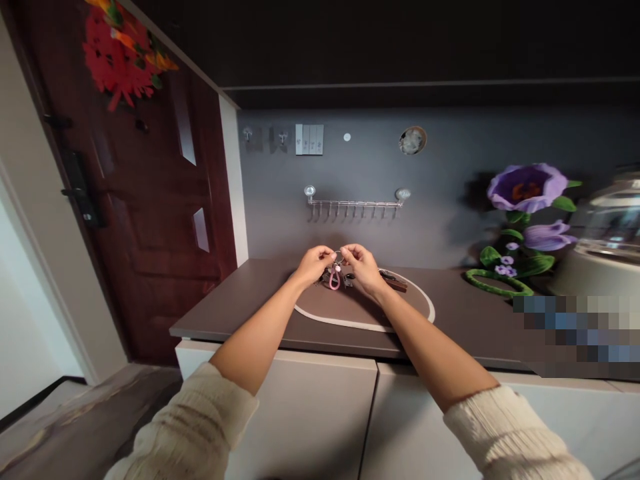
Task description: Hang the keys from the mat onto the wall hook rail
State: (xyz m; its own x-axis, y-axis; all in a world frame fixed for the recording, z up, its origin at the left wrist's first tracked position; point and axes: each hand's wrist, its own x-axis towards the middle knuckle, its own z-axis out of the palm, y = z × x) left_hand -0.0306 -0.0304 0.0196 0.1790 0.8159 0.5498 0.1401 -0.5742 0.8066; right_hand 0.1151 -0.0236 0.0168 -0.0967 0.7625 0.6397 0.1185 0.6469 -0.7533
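Observation:
Both hands meet over an oval brown mat (360,308) with a pale rim on the counter. My left hand (316,262) pinches the left side of a metal key ring (339,254). On its right side, my right hand (361,265) grips the same ring between thumb and fingers. From the ring hang a pink loop strap (335,278) and several keys (347,281), partly hidden by the fingers. Just right of my right hand, a dark brown item (395,283), too small to make out, lies on the mat.
A rail with several hooks (355,205) is fixed to the grey wall behind the hands. Purple artificial flowers (527,190) and a glass-topped pale object (607,233) stand at the right. A switch panel (309,139) is above; a dark red door (165,200) is left.

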